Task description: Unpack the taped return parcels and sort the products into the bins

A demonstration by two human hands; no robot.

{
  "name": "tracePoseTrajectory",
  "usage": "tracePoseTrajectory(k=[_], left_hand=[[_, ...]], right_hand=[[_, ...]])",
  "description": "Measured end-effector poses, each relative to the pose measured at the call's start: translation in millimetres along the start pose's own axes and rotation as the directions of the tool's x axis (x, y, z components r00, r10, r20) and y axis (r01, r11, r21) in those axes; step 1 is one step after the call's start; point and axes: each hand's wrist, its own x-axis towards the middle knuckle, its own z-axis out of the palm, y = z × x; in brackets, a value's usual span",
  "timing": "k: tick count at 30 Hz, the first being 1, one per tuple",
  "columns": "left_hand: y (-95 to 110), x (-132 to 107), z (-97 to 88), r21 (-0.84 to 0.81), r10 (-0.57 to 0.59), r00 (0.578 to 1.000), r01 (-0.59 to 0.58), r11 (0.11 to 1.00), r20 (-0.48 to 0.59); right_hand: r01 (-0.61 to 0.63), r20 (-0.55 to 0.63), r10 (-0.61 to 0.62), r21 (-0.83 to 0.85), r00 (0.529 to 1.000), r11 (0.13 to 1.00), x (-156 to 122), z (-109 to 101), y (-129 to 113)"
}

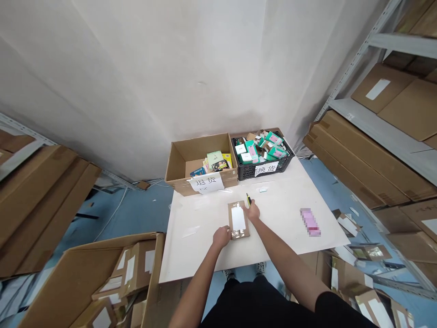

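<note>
A small flat cardboard parcel [241, 233] with a white label and shiny tape lies on the white table [201, 248]. My left hand [222, 237] is closed on its lower left edge. In my right hand [252, 211], at the parcel's upper right edge, is a black and yellow utility knife [249, 199] pointing away from me. Whether its blade is out is too small to tell. The parcel lies flat, its label facing up.
Along the back of the table stand a cardboard box [177, 186] of booklets and a black crate [243, 173] of green boxes. A pink blurred item [310, 222] lies at right. A large carton [82, 255] of parcels stands left; shelving [362, 118] flanks the right.
</note>
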Motion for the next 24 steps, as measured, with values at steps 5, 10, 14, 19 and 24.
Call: tracePoseTrajectory(k=[5, 10, 14, 19, 24], left_hand=[[11.3, 11.5, -12.7, 0.021, 0.110, 0.992, -0.109, 0.994, -0.061], [27.2, 33.4, -16.1, 0.089, 0.315, 0.949, -0.312, 0.946, -0.020], [36.4, 34.7, -2.1, 0.129, 0.124, 0.992, -0.123, 0.984, 0.003], [47.9, 22.5, 9.9, 0.098, -0.126, 0.989, 0.133, 0.986, -0.079], [43.1, 21.0, 12.0, 0.062, -0.049, 0.980, 0.062, 0.996, -0.193]], right_hand=[[-0.043, -0.076, 0.046, 0.044, 0.996, 0.998, -30.0, -3.7, 27.2], [0.015, 0.087, -0.017, 0.026, 0.996, 1.000, -87.4, 30.8, 80.2], [-0.020, 0.117, 0.014, 0.046, 0.993, 0.999, -77.9, 35.1, 79.0], [-0.004, 0.044, 0.005, -0.034, 0.999, 0.999, -31.8, -4.3, 39.6], [0.051, 0.056, -0.052, 0.027, 0.997, 0.998, -20.9, -32.6, 45.8]])
